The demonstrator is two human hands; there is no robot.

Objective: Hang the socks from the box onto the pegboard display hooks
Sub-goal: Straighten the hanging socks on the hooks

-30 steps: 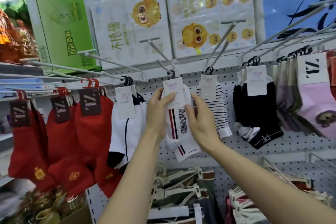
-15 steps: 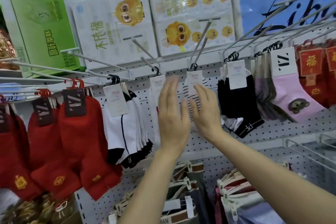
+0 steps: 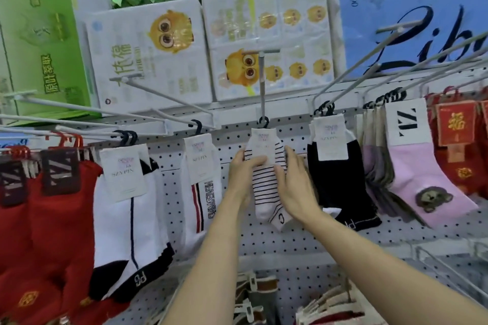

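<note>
The striped sock [image 3: 266, 182] hangs by its small black hanger on a long metal hook [image 3: 262, 87] in the middle of the pegboard [image 3: 298, 237]. It hangs straight down, so its long way runs top to bottom. The cuff and a white paper label are at the top, and the toe is at the bottom, turned a little to the right.

The sock sits right between the two hands. The left hand [image 3: 241, 174] is on its left edge, with the thumb laid across the front just under the label and the other fingers going behind, so it holds the sock in a light pinch. The right hand [image 3: 295, 182] is on its right edge. Its fingers [image 3: 291, 158] are fairly straight and lie flat on the sock, touching it but not grabbing it. Both hands are about as near as each other.

The sock is white with thin dark stripes across it. It looks soft and floppy.

I think the sock is already on its hook and the hands are only making it hang neat and flat.

A white sock with words [image 3: 204, 187] hangs just to the left. Black socks [image 3: 340, 179] hang just to the right. The box is not in the picture
</note>
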